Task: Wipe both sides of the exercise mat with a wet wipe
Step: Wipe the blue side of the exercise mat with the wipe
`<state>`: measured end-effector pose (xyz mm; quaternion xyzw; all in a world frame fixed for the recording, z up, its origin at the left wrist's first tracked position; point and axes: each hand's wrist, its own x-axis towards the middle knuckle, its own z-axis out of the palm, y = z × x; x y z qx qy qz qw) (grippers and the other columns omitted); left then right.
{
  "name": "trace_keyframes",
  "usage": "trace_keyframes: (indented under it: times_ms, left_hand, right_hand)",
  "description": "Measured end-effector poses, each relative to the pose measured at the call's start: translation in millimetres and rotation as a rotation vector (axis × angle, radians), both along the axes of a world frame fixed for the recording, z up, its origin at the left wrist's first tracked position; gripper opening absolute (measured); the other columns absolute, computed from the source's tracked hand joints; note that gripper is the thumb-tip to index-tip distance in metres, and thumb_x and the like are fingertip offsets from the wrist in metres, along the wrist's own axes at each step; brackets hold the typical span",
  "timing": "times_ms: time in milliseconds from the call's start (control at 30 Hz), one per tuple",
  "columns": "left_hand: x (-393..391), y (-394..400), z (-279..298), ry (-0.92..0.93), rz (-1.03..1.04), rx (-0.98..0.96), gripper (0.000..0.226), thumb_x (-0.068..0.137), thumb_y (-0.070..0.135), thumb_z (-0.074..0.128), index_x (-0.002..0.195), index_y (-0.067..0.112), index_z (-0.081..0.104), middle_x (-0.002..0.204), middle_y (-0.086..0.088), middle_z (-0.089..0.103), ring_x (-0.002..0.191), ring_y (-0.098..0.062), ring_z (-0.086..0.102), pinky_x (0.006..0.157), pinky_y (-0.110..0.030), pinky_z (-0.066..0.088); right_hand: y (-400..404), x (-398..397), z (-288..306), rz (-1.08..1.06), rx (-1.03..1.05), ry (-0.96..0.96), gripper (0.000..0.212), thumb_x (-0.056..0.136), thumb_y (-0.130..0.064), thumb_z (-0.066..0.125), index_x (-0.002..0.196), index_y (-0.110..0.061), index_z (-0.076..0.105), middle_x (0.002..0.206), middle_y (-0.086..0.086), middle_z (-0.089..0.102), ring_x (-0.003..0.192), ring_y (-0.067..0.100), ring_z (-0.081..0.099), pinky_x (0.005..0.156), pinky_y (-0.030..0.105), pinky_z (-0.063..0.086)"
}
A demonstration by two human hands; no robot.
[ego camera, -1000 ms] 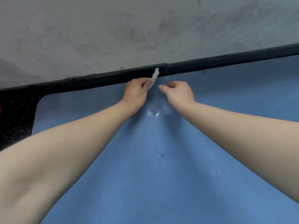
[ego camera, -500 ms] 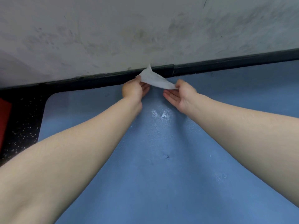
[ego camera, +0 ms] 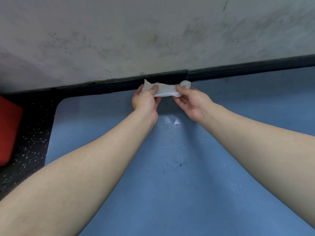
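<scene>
A: What are the hands doing?

B: Both are holding the wet wipe [ego camera: 164,90] up in the air between them. The left hand [ego camera: 145,101] is pinching its left end, with the thumb lying over the front of the white sheet and the fingers curling behind it. The right hand [ego camera: 192,103] is pinching the right end between thumb and forefinger, palm turning upward, the other fingers hanging loosely curled below.

A: Is the wipe lying on anything?

B: No, it is hanging stretched between the two grips, crumpled, with a small bunched tip sticking out past the right thumb. It is hovering above the far edge of the exercise mat [ego camera: 170,193].

A: And where is the mat lying?

B: The blue mat is lying flat on the dark speckled floor [ego camera: 32,143], its far edge running just beside the black skirting [ego camera: 238,68] at the foot of the scuffed grey wall [ego camera: 136,34]. Its far left corner is showing, rounded. A wet sheen [ego camera: 172,120] is glinting on the mat near the far edge, just under the hands.

A: Anything else around?

B: A red object [ego camera: 8,130] is sitting on the floor at the left, well apart from the mat's left edge.
</scene>
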<state>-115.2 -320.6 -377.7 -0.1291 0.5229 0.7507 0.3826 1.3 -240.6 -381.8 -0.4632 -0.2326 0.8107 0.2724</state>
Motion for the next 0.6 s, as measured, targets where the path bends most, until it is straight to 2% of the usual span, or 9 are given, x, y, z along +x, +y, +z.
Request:
trace_keyframes:
  times_ms: [133,233,333,400,500,600]
  left_hand:
    - [-6,-4,3,0.044,0.083,-0.009,0.027,0.086,-0.002,0.076,0.110,0.007,0.067,0.101,-0.008,0.075,0.084,-0.017,0.075,0.074,-0.032,0.062]
    - [-6,-7,3,0.033,0.086,-0.063,0.014,0.087,0.005,0.077,0.095,0.008,0.067,0.098,-0.006,0.074,0.085,-0.018,0.073,0.080,-0.035,0.062]
    - [-7,-10,3,0.031,0.079,-0.113,0.019,0.087,0.010,0.079,0.102,0.008,0.068,0.099,-0.005,0.075,0.088,-0.018,0.074,0.082,-0.036,0.062]
    - [-8,-10,4,0.044,0.069,-0.158,0.020,0.085,0.012,0.081,0.101,0.011,0.069,0.097,-0.003,0.075,0.085,-0.016,0.075,0.081,-0.034,0.062]
    - [-6,-9,10,0.068,0.082,-0.212,0.019,0.082,0.013,0.084,0.092,0.018,0.069,0.092,0.000,0.075,0.081,-0.014,0.074,0.081,-0.033,0.062]
    - [-1,-6,15,0.297,0.062,-0.283,0.019,0.082,0.014,0.081,0.092,0.024,0.070,0.087,0.009,0.073,0.079,-0.007,0.071,0.078,-0.024,0.058]
  right_hand:
    - [0,7,-2,-0.023,0.078,-0.085,0.034,0.088,0.018,0.070,0.118,0.004,0.063,0.112,0.020,0.075,0.094,0.027,0.078,0.076,0.030,0.064]
    - [1,9,-2,-0.049,-0.014,-0.113,0.032,0.087,0.019,0.069,0.117,0.010,0.065,0.112,0.022,0.074,0.095,0.028,0.077,0.071,0.028,0.063]
    - [-1,10,0,-0.053,-0.099,-0.072,0.026,0.089,0.006,0.076,0.114,0.004,0.069,0.103,0.016,0.073,0.084,0.022,0.072,0.065,0.024,0.060]
    - [-3,12,4,0.000,-0.076,-0.110,0.020,0.088,-0.008,0.083,0.104,-0.005,0.071,0.096,0.009,0.073,0.079,0.019,0.068,0.064,0.025,0.059]
    - [-6,13,4,0.068,0.012,-0.187,0.023,0.087,-0.017,0.085,0.105,-0.011,0.072,0.093,0.003,0.074,0.082,0.017,0.067,0.074,0.032,0.062]
    - [-14,12,0,0.012,0.119,-0.265,0.028,0.088,-0.021,0.085,0.111,-0.012,0.073,0.100,0.005,0.079,0.080,0.018,0.074,0.081,0.037,0.065]
